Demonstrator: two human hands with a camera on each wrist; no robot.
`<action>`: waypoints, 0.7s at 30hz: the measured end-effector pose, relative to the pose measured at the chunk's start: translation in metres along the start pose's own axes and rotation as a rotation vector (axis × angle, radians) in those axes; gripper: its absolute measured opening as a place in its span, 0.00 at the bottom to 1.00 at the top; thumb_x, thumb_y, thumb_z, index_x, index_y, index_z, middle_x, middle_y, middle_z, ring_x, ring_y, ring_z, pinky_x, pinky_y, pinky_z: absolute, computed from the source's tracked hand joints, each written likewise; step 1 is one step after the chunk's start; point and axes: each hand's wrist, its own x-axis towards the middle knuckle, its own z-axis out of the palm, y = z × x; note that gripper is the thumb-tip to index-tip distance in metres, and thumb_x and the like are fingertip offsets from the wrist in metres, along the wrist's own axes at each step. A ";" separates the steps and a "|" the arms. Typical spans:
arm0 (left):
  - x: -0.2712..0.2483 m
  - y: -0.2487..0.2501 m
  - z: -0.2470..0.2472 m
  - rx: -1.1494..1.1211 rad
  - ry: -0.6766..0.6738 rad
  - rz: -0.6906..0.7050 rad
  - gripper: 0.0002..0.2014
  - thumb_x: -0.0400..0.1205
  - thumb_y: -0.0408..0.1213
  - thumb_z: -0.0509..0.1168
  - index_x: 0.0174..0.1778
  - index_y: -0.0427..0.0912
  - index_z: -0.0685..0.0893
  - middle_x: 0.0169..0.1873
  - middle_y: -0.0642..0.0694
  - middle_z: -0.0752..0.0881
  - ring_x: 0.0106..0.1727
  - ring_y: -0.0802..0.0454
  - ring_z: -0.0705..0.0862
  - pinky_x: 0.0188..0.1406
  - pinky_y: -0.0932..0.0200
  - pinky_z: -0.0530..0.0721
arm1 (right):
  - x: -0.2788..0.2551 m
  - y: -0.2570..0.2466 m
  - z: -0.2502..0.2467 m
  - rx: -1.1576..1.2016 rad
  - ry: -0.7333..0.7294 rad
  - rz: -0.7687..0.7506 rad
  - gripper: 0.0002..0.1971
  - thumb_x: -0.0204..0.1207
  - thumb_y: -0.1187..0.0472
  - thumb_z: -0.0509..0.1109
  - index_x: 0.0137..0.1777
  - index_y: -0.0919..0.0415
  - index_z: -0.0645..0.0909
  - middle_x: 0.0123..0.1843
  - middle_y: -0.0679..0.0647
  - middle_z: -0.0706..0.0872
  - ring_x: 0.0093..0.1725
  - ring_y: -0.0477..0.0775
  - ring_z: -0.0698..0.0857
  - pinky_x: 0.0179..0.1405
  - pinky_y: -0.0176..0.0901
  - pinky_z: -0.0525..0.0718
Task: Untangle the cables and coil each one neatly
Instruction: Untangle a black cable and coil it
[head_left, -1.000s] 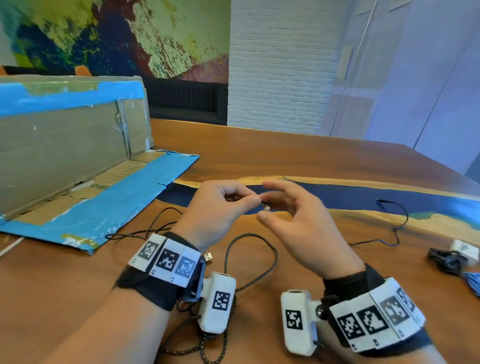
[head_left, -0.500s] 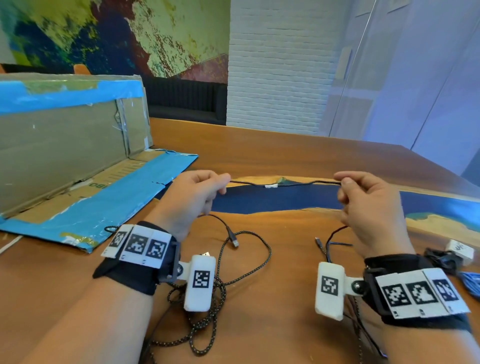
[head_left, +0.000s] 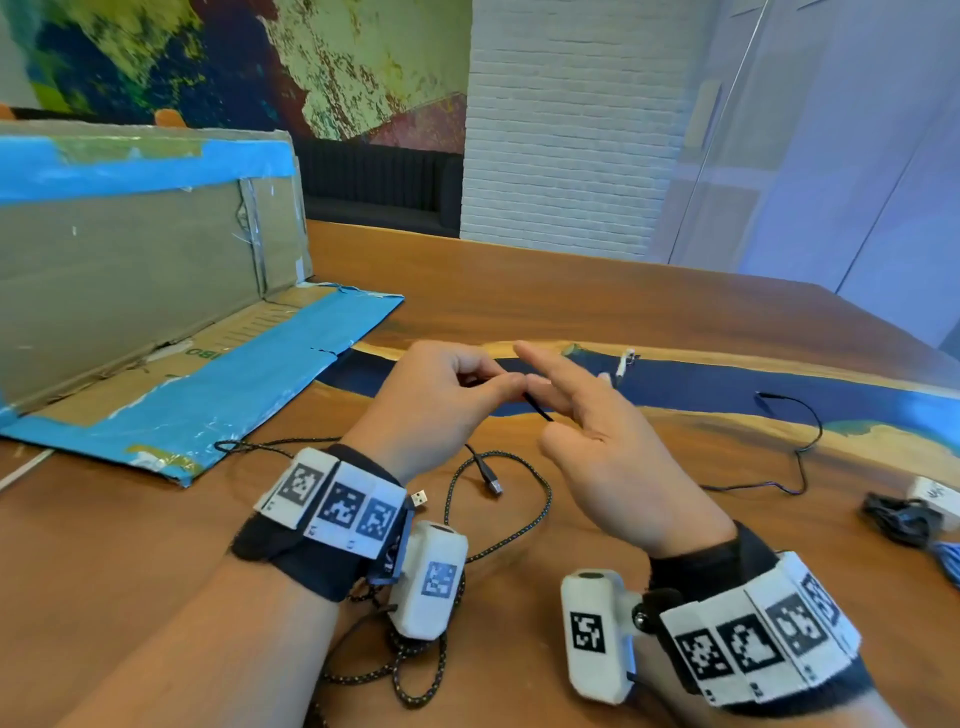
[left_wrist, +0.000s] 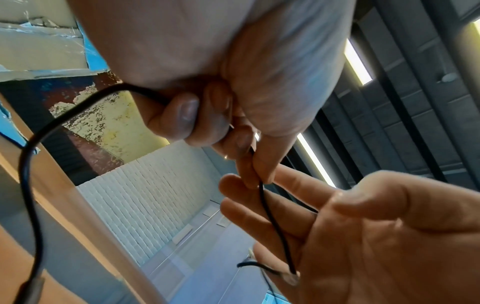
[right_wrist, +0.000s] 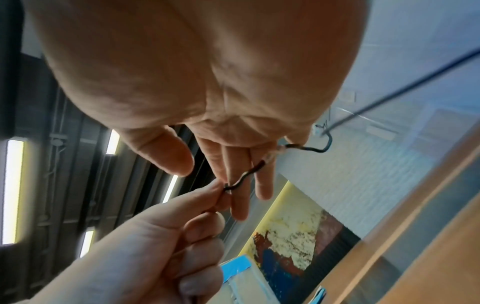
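Note:
A thin black cable (head_left: 537, 408) runs from my left hand (head_left: 517, 387) to my right hand (head_left: 566, 410), both raised above the wooden table (head_left: 597, 296). The left thumb and forefinger pinch the cable (left_wrist: 272, 222). My right hand (left_wrist: 376, 236) has straight, spread fingers, and the cable (right_wrist: 244, 176) lies across them and bends off past the little finger. Its free length (head_left: 802, 431) trails on the table to the right. A braided black cable (head_left: 524, 525) lies looped under my left wrist, with its plug (head_left: 491, 480) beside it.
A flattened cardboard box with blue tape (head_left: 156, 270) lies at the left. At the right edge sit a bundled black cable (head_left: 893, 514), a white adapter (head_left: 935, 493) and a blue cord (head_left: 950, 566). A blue resin strip (head_left: 701, 389) crosses the table.
Half a second ago both hands held the thin cable taut and wide apart. Now they have come together, and the right hand has opened with the cable laid over its fingers.

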 end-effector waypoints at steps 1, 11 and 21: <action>0.000 0.001 0.000 -0.003 0.000 0.008 0.10 0.83 0.47 0.73 0.39 0.49 0.94 0.31 0.49 0.90 0.36 0.55 0.86 0.38 0.58 0.82 | 0.000 0.001 0.003 0.012 0.029 -0.001 0.32 0.82 0.57 0.61 0.86 0.40 0.65 0.65 0.34 0.87 0.65 0.21 0.78 0.90 0.53 0.51; 0.005 -0.003 -0.029 -0.501 -0.053 -0.345 0.26 0.90 0.50 0.60 0.25 0.47 0.67 0.23 0.49 0.58 0.21 0.51 0.56 0.20 0.61 0.60 | 0.006 0.031 -0.036 0.091 0.624 0.057 0.12 0.89 0.62 0.65 0.49 0.51 0.89 0.30 0.55 0.85 0.23 0.45 0.75 0.21 0.37 0.73; 0.015 -0.004 -0.035 -1.532 0.370 -0.257 0.17 0.93 0.36 0.53 0.71 0.32 0.81 0.33 0.50 0.75 0.27 0.58 0.71 0.32 0.66 0.82 | 0.004 0.024 -0.015 -0.234 -0.057 0.163 0.09 0.86 0.55 0.71 0.49 0.44 0.93 0.47 0.35 0.92 0.51 0.27 0.86 0.50 0.22 0.79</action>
